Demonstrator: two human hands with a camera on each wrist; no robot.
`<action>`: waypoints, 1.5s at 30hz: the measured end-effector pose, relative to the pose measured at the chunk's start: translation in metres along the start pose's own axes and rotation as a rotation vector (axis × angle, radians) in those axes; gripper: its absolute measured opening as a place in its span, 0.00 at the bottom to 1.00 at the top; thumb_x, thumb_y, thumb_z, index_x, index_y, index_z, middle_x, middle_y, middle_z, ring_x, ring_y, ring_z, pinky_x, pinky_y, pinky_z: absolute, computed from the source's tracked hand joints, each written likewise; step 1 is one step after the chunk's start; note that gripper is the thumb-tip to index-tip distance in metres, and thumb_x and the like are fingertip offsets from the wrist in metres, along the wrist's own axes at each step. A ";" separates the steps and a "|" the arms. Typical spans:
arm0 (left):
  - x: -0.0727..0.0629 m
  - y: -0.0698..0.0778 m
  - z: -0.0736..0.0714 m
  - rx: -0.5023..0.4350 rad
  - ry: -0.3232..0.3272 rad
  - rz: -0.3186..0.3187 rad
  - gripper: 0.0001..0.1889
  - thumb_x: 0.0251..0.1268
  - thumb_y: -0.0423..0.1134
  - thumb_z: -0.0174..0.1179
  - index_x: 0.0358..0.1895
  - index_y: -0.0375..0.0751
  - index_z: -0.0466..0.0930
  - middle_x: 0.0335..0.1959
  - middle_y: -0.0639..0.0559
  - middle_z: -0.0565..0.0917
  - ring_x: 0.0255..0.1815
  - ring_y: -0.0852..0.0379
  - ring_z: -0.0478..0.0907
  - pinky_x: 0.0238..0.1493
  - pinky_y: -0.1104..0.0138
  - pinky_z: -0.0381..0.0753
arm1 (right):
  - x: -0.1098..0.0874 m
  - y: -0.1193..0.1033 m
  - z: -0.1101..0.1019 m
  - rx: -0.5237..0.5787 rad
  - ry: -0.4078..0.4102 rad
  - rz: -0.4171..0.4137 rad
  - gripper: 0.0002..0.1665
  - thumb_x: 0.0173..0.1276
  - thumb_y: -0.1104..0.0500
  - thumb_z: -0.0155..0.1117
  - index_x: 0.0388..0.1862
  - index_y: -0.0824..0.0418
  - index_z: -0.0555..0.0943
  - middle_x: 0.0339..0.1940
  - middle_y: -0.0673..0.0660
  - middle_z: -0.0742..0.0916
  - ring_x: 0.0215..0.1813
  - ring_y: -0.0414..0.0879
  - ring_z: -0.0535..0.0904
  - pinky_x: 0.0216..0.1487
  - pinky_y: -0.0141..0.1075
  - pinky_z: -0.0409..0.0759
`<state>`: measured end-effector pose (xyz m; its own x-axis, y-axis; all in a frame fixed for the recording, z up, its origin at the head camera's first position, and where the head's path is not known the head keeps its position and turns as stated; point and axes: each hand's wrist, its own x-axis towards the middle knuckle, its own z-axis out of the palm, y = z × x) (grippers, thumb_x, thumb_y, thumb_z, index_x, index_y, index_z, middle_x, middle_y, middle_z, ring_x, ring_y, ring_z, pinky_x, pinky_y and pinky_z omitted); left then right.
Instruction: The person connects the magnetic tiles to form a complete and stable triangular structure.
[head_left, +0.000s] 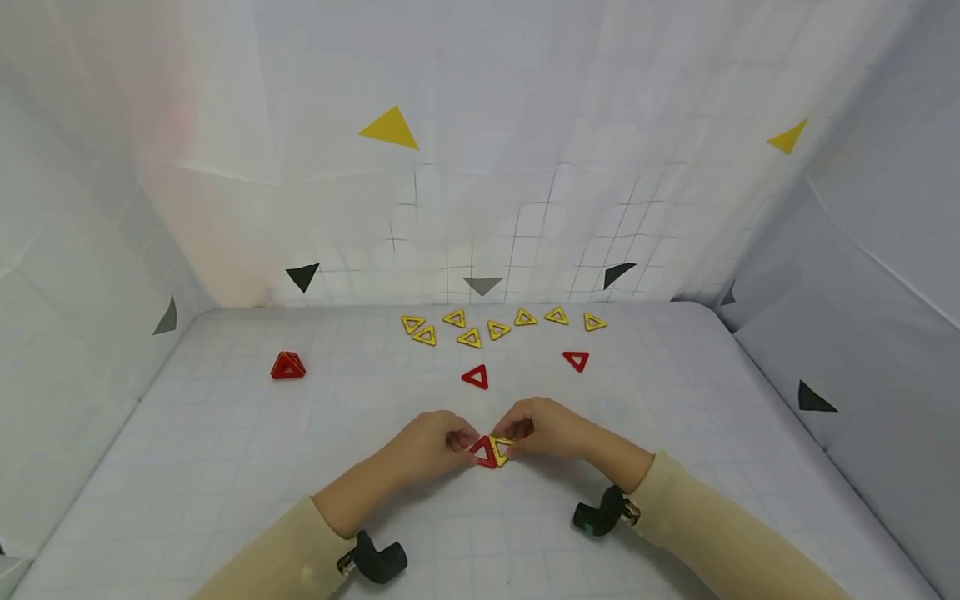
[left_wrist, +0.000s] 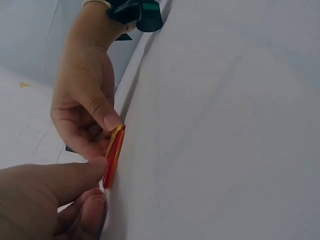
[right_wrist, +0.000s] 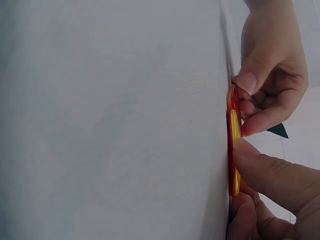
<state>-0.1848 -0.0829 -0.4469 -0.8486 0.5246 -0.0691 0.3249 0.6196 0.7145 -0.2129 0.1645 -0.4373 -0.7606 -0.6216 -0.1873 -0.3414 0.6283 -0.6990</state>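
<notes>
Low over the white table, near its middle, my left hand (head_left: 431,446) pinches a red triangular frame tile (head_left: 492,454) between thumb and fingers. My right hand (head_left: 551,429) holds a yellow triangular frame tile (head_left: 502,439) in a similar pinch. The two tiles meet side against side. In the left wrist view the red tile (left_wrist: 114,159) appears nearly edge-on, with the left thumb (left_wrist: 82,175) against it. The right wrist view has the right thumb (right_wrist: 255,157) on the yellow tile (right_wrist: 234,130), and the left hand (right_wrist: 272,60) beyond.
Two loose red triangles, one (head_left: 484,377) just beyond the hands and another (head_left: 576,355) farther right, lie on the table. Behind them several yellow triangles (head_left: 478,338) form a loose row. A red pyramid-like piece (head_left: 297,367) sits at left. White walls (head_left: 480,192) enclose the back and sides.
</notes>
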 end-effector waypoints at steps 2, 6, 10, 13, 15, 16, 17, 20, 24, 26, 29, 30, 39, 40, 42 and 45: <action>0.002 -0.003 -0.003 -0.002 0.010 -0.006 0.11 0.61 0.41 0.72 0.46 0.46 0.87 0.31 0.63 0.80 0.34 0.62 0.77 0.40 0.69 0.79 | -0.001 0.000 0.000 0.000 -0.002 -0.002 0.15 0.60 0.61 0.76 0.46 0.48 0.89 0.36 0.42 0.85 0.40 0.42 0.79 0.43 0.36 0.80; 0.008 -0.012 -0.014 -0.017 0.057 -0.041 0.10 0.64 0.43 0.70 0.47 0.49 0.86 0.32 0.62 0.80 0.37 0.61 0.77 0.42 0.67 0.79 | -0.001 -0.001 0.000 -0.001 -0.007 -0.004 0.15 0.61 0.61 0.76 0.46 0.48 0.89 0.37 0.42 0.85 0.40 0.42 0.79 0.44 0.36 0.80; 0.019 -0.023 -0.030 -0.041 0.141 -0.075 0.12 0.65 0.43 0.69 0.50 0.48 0.86 0.35 0.61 0.81 0.40 0.60 0.77 0.45 0.65 0.79 | 0.000 0.000 0.000 0.004 -0.013 0.010 0.15 0.61 0.60 0.76 0.46 0.47 0.89 0.37 0.42 0.85 0.40 0.43 0.79 0.44 0.36 0.80; 0.030 -0.033 -0.044 -0.047 0.225 -0.098 0.14 0.66 0.43 0.68 0.52 0.46 0.85 0.38 0.58 0.82 0.42 0.58 0.77 0.44 0.65 0.79 | 0.001 0.000 0.001 0.007 -0.014 0.023 0.15 0.61 0.60 0.76 0.46 0.46 0.88 0.36 0.42 0.84 0.41 0.43 0.78 0.44 0.37 0.79; 0.039 -0.040 -0.052 -0.048 0.276 -0.114 0.15 0.66 0.43 0.68 0.54 0.45 0.84 0.41 0.55 0.82 0.44 0.56 0.78 0.43 0.64 0.80 | 0.001 -0.001 0.000 0.010 -0.013 0.029 0.15 0.61 0.60 0.76 0.46 0.46 0.88 0.36 0.43 0.84 0.41 0.43 0.78 0.44 0.37 0.79; 0.042 -0.042 -0.056 -0.045 0.304 -0.114 0.16 0.67 0.43 0.67 0.54 0.44 0.84 0.43 0.54 0.82 0.46 0.55 0.78 0.44 0.63 0.80 | 0.000 -0.001 0.000 0.010 -0.013 0.033 0.15 0.61 0.61 0.76 0.46 0.46 0.88 0.36 0.43 0.84 0.41 0.43 0.78 0.43 0.37 0.79; 0.046 -0.045 -0.059 -0.042 0.329 -0.113 0.16 0.67 0.43 0.67 0.55 0.43 0.84 0.45 0.52 0.82 0.48 0.53 0.78 0.45 0.62 0.80 | 0.000 -0.002 0.000 0.010 -0.011 0.036 0.15 0.61 0.61 0.76 0.46 0.46 0.88 0.36 0.43 0.84 0.41 0.44 0.78 0.43 0.36 0.79; 0.056 -0.050 -0.067 -0.036 0.386 -0.128 0.18 0.68 0.43 0.66 0.57 0.40 0.82 0.51 0.47 0.81 0.53 0.50 0.78 0.50 0.57 0.80 | -0.001 -0.003 -0.001 0.010 -0.007 0.049 0.15 0.61 0.60 0.76 0.45 0.46 0.88 0.36 0.43 0.84 0.41 0.44 0.78 0.43 0.36 0.79; 0.068 -0.056 -0.075 -0.063 0.453 -0.159 0.20 0.70 0.42 0.64 0.60 0.38 0.80 0.57 0.42 0.79 0.58 0.46 0.75 0.59 0.54 0.75 | -0.001 -0.003 -0.001 0.010 -0.001 0.064 0.15 0.60 0.60 0.77 0.45 0.45 0.88 0.36 0.43 0.84 0.41 0.44 0.78 0.43 0.37 0.79; 0.073 -0.061 -0.080 -0.082 0.483 -0.181 0.20 0.71 0.42 0.63 0.62 0.38 0.79 0.60 0.40 0.77 0.61 0.44 0.74 0.62 0.52 0.72 | -0.001 -0.003 -0.001 0.011 -0.003 0.065 0.14 0.60 0.60 0.76 0.45 0.45 0.88 0.36 0.43 0.84 0.41 0.44 0.78 0.44 0.37 0.79; 0.080 -0.069 -0.085 -0.088 0.510 -0.221 0.21 0.71 0.42 0.62 0.64 0.39 0.77 0.63 0.39 0.75 0.65 0.43 0.71 0.65 0.50 0.69 | 0.000 -0.003 0.000 0.015 -0.010 0.058 0.14 0.61 0.60 0.76 0.45 0.45 0.88 0.36 0.43 0.84 0.41 0.44 0.78 0.44 0.37 0.79; 0.081 -0.072 -0.086 -0.084 0.513 -0.235 0.22 0.72 0.43 0.62 0.65 0.39 0.76 0.64 0.38 0.74 0.66 0.42 0.70 0.66 0.49 0.68 | 0.000 -0.004 0.000 0.017 -0.013 0.056 0.14 0.61 0.60 0.76 0.45 0.45 0.88 0.36 0.43 0.84 0.41 0.44 0.78 0.44 0.37 0.79; 0.096 -0.091 -0.085 -0.078 0.507 -0.290 0.29 0.77 0.47 0.54 0.75 0.40 0.63 0.74 0.39 0.65 0.76 0.40 0.57 0.74 0.49 0.55 | 0.000 -0.004 0.001 0.028 -0.021 0.070 0.14 0.61 0.59 0.76 0.45 0.45 0.88 0.35 0.44 0.84 0.41 0.44 0.78 0.43 0.35 0.79; 0.098 -0.092 -0.085 -0.073 0.509 -0.299 0.29 0.77 0.48 0.53 0.76 0.41 0.63 0.75 0.40 0.65 0.77 0.40 0.56 0.74 0.48 0.54 | 0.000 -0.004 0.001 0.027 -0.023 0.070 0.14 0.61 0.59 0.76 0.45 0.45 0.88 0.35 0.44 0.84 0.41 0.44 0.78 0.43 0.35 0.79; 0.102 -0.093 -0.086 -0.057 0.512 -0.319 0.29 0.78 0.49 0.52 0.76 0.42 0.63 0.74 0.41 0.67 0.76 0.40 0.57 0.74 0.46 0.54 | 0.000 -0.004 0.000 0.025 -0.022 0.068 0.14 0.61 0.59 0.76 0.45 0.45 0.88 0.35 0.44 0.84 0.41 0.44 0.78 0.43 0.35 0.79; 0.105 -0.095 -0.088 -0.015 0.501 -0.351 0.28 0.78 0.49 0.51 0.75 0.42 0.64 0.71 0.41 0.70 0.74 0.39 0.59 0.72 0.45 0.56 | 0.000 -0.005 0.001 0.038 -0.024 0.063 0.14 0.61 0.60 0.76 0.45 0.45 0.88 0.35 0.44 0.84 0.41 0.44 0.77 0.43 0.36 0.78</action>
<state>-0.3417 -0.1374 -0.4606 -0.9983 -0.0500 0.0316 -0.0121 0.6957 0.7183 -0.2112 0.1608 -0.4346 -0.7665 -0.5925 -0.2477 -0.2716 0.6487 -0.7110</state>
